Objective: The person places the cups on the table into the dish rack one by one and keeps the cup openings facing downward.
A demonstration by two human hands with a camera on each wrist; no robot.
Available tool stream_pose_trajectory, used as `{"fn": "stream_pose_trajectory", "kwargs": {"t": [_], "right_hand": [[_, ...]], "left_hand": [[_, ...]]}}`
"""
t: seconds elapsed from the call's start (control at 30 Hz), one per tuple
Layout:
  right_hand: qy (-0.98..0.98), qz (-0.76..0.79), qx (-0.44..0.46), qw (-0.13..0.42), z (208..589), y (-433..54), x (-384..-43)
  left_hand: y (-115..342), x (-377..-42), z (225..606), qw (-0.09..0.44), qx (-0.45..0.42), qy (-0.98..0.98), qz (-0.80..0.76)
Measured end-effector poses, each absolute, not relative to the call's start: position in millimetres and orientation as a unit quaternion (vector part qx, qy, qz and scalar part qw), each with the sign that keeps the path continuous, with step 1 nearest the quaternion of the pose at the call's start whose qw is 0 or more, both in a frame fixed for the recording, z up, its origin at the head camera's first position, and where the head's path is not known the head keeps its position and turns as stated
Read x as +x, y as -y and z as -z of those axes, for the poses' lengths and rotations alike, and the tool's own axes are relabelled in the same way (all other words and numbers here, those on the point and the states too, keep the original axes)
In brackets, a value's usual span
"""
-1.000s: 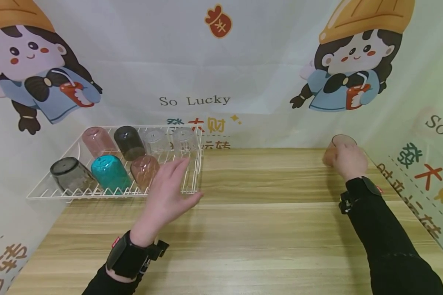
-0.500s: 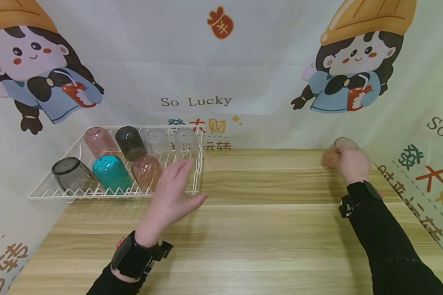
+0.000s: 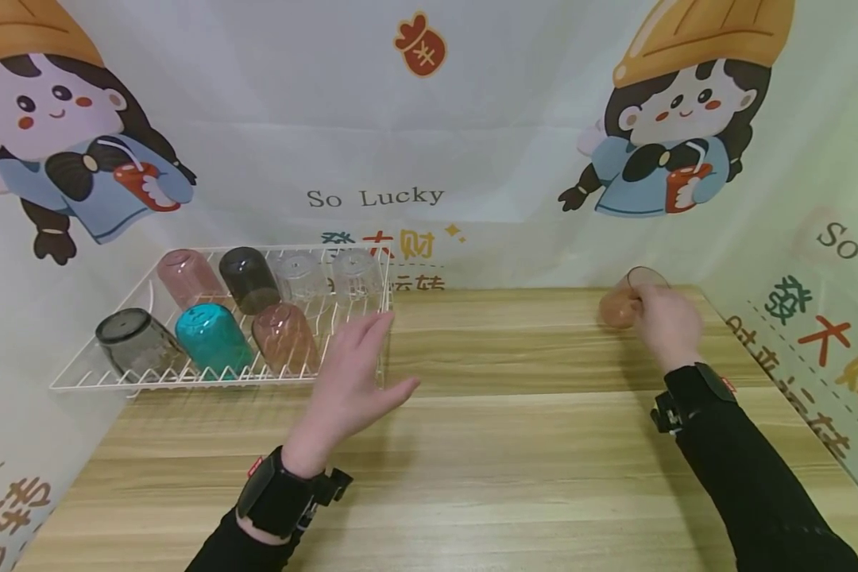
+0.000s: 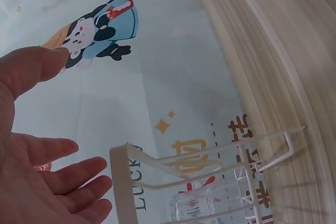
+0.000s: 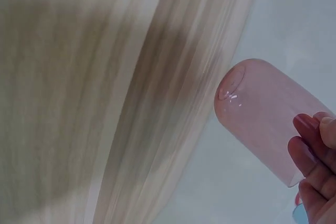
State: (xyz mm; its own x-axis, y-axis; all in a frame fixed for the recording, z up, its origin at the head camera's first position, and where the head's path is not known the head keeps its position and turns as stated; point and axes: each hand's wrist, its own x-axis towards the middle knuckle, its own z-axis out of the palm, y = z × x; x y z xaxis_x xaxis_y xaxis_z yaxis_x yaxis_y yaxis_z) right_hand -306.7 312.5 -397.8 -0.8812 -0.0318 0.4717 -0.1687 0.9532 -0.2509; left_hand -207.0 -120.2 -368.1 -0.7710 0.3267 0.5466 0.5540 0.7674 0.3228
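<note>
At the back right in the head view, my right hand [image 3: 668, 326] grips a clear pinkish-orange glass cup [image 3: 618, 306] near its rim. The right wrist view shows the cup's rounded base [image 5: 239, 90] pointing toward the table side, with fingertips [image 5: 302, 153] on the wall near the open end. My left hand [image 3: 350, 381] has its fingers spread and thumb out, holding nothing. It overlaps the front right corner of a white wire rack [image 3: 222, 384] in the head view. In the left wrist view that rack's end [image 4: 122, 182] stands beside the fingertips.
Upturned cups lean in the rack: a grey one [image 3: 139, 342], a teal one [image 3: 214, 342], an amber-pink one [image 3: 284, 338], a pink one [image 3: 188, 278], a black one [image 3: 249, 280] and clear ones [image 3: 355, 274]. A printed cloth [image 3: 500, 143] backs the wooden table [image 3: 500, 445].
My right hand has shifted left with the cup, a little away from the right-hand cloth. My left hand has drifted slightly to the right, its fingers still spread.
</note>
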Motion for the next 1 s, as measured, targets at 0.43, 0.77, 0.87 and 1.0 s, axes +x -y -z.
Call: {"fn": "stream_pose_trajectory", "kwargs": {"t": [0.43, 0.77, 0.87, 1.0], "right_hand": [[0.938, -0.16, 0.104, 0.29, 391, -283, -291], [0.914, -0.169, 0.137, 0.343, 388, -263, -283], [0.906, -0.178, 0.141, 0.356, 385, -258, -280], [0.899, -0.192, 0.149, 0.365, 380, -251, -275]], "left_hand": [[113, -207, 370, 0.216, -0.23, 0.916, 0.248], [108, -207, 370, 0.235, -0.235, 0.91, 0.25], [106, -207, 369, 0.228, -0.234, 0.91, 0.256], [104, -207, 367, 0.224, -0.233, 0.91, 0.261]]}}
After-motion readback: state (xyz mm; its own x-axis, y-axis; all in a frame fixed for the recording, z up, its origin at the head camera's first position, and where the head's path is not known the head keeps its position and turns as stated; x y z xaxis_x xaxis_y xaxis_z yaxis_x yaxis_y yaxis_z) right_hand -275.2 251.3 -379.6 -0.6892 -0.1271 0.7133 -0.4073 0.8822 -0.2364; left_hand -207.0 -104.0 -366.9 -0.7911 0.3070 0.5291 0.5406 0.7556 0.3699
